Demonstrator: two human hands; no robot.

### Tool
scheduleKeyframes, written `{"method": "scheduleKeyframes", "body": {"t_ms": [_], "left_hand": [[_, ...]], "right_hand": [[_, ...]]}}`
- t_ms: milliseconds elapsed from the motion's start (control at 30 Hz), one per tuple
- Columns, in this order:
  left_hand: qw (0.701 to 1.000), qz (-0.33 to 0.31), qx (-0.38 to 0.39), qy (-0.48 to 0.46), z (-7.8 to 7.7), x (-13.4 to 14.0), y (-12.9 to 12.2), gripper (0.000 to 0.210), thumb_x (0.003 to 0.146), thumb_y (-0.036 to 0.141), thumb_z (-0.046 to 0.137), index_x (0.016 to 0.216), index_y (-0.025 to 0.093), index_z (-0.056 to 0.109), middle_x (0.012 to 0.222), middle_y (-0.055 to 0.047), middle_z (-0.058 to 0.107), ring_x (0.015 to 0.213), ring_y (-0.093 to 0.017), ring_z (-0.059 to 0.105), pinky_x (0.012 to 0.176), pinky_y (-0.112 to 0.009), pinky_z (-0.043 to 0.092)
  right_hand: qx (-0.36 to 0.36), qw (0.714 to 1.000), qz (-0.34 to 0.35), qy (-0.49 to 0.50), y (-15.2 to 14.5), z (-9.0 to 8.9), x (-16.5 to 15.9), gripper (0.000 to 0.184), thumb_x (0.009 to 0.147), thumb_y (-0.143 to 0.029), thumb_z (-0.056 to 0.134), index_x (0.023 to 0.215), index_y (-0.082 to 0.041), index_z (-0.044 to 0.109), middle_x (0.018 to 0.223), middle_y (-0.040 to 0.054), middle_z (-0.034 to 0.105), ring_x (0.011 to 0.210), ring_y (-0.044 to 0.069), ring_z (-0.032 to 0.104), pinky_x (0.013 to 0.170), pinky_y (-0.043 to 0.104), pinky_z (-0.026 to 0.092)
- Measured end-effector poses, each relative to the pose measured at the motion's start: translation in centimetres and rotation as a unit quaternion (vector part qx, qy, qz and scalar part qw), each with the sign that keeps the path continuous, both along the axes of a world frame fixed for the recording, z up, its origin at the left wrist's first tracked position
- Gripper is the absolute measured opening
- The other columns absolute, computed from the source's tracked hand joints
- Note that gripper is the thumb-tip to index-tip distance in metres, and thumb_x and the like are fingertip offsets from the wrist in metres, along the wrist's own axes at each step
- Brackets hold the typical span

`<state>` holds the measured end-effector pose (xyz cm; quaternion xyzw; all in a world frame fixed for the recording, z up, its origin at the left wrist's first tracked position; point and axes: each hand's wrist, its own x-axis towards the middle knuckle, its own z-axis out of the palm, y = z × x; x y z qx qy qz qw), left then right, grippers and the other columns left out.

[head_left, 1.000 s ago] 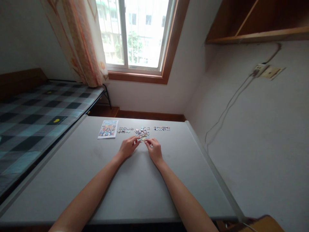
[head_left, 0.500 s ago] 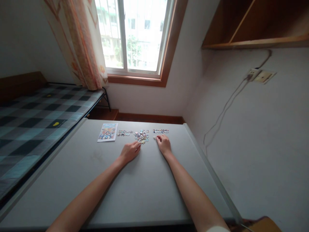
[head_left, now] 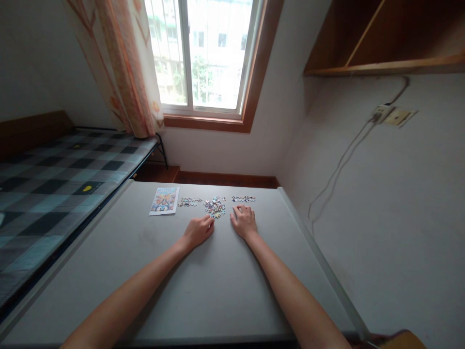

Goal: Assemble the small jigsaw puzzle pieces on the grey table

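Observation:
A heap of loose jigsaw puzzle pieces (head_left: 215, 206) lies on the pale grey table (head_left: 214, 291). My left hand (head_left: 198, 230) rests at the heap's near edge, fingers curled together; whatever they hold is hidden. To the right of the heap, my right hand (head_left: 244, 221) lies palm down with its fingers apart, and I see nothing held in it. Just beyond it is a row of puzzle pieces (head_left: 243, 198). Another group of pieces (head_left: 189, 201) sits left of the heap, beside a colourful printed picture sheet (head_left: 164, 201).
A bed with a checked mattress (head_left: 90, 169) stands along the table's left. The window (head_left: 214, 58) and curtain (head_left: 127, 68) are ahead. On the right wall are a socket with cords (head_left: 383, 112) and a wooden shelf (head_left: 385, 65) overhead.
My right hand has gone from a pinch at a small pale piece to fingers spread flat over that spot; the piece no longer shows. My left hand stays by the heap.

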<state>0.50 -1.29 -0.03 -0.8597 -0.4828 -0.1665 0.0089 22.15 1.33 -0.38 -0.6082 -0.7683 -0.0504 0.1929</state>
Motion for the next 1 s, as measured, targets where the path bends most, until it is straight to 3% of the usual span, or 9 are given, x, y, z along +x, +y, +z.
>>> {"method": "scheduleKeyframes", "body": {"t_ms": [367,1000], "left_hand": [[1.000,-0.007,0.015,0.008,0.10,0.15,0.10,0.027,0.092,0.027,0.036,0.085,0.019,0.061,0.080,-0.002,0.062,0.063,-0.012,0.056,0.058,-0.024,0.035],[0.999,-0.012,0.029,-0.016,-0.48,-0.12,0.29,0.025,0.091,0.026,0.037,0.082,0.019,0.060,0.076,-0.002,0.062,0.061,-0.012,0.054,0.059,-0.023,0.035]], "right_hand": [[-0.022,1.000,-0.011,-0.014,0.48,-0.24,-0.20,0.049,0.090,-0.041,0.041,0.134,-0.019,0.046,0.133,0.0107,0.048,0.117,0.028,0.035,0.095,0.040,0.031],[-0.058,0.998,-0.019,-0.034,0.65,-0.07,-0.29,0.054,0.091,-0.045,0.035,0.139,-0.020,0.041,0.142,0.0084,0.041,0.123,0.028,0.032,0.100,0.040,0.028]]}}
